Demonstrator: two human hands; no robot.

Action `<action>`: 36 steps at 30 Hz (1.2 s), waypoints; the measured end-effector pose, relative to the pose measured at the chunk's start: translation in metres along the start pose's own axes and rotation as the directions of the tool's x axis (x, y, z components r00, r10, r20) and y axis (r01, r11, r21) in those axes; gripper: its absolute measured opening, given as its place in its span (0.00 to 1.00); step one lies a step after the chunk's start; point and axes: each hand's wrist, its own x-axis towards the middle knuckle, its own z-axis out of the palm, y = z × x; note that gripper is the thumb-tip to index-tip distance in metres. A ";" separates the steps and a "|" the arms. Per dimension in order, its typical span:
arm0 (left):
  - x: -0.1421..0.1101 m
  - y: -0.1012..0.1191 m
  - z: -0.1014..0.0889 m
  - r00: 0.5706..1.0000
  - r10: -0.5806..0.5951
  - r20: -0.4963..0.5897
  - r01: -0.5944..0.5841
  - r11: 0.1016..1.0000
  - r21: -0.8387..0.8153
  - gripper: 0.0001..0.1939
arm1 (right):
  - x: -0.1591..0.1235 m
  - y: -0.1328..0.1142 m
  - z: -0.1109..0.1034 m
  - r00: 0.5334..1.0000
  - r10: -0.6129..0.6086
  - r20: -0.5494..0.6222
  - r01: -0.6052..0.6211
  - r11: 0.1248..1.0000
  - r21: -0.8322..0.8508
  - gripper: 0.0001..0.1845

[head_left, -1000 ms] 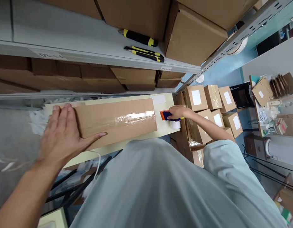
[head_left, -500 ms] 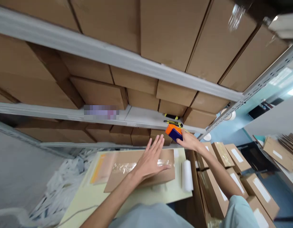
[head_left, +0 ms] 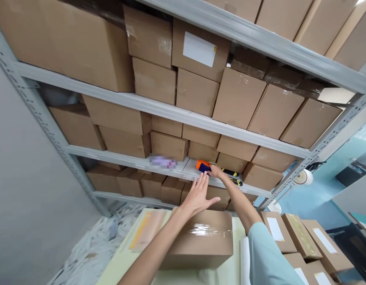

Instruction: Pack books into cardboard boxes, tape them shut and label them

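My right hand (head_left: 215,171) reaches to the shelf with its fingers round an orange and dark-blue tape dispenser (head_left: 202,166). The dispenser is at the shelf surface; whether it rests there, I cannot tell. Close by on the right lie two black and yellow utility knives (head_left: 237,181), partly behind my right wrist and forearm. My left hand (head_left: 197,198) is open, fingers stretched and thumb apart, above the far side of a cardboard box (head_left: 214,227). Clear shiny tape runs across the box top. My left forearm covers the box's left part.
A metal rack (head_left: 177,113) full of cardboard boxes stands ahead. On the pale table (head_left: 123,257) are orange-edged translucent sheets (head_left: 150,229) and a white roll (head_left: 244,261). Labelled boxes (head_left: 276,231) are stacked at the right. White scraps (head_left: 94,245) lie at the left.
My right hand has carried the tape dispenser from beside the box up to the shelf. My left hand has moved from the box's left end to its far side. The view has tilted up.
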 end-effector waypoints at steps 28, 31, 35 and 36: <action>-0.145 0.006 0.013 0.528 -0.831 0.176 0.840 0.541 0.033 0.65 | -0.257 0.045 0.200 0.763 0.640 0.089 -0.620 0.685 0.382 0.63; -0.154 -0.015 0.015 0.524 -0.809 0.266 0.846 0.530 -0.053 0.48 | -0.254 0.052 0.192 0.824 0.547 0.144 -0.544 0.698 0.465 0.47; -0.165 -0.038 0.023 0.579 -0.740 0.342 0.813 0.492 -0.312 0.40 | -0.261 0.060 0.193 0.845 0.512 0.154 -0.503 0.666 0.550 0.38; -0.167 -0.041 0.025 0.587 -0.724 0.361 0.804 0.471 -0.364 0.39 | -0.263 0.062 0.195 0.842 0.516 0.155 -0.511 0.672 0.536 0.38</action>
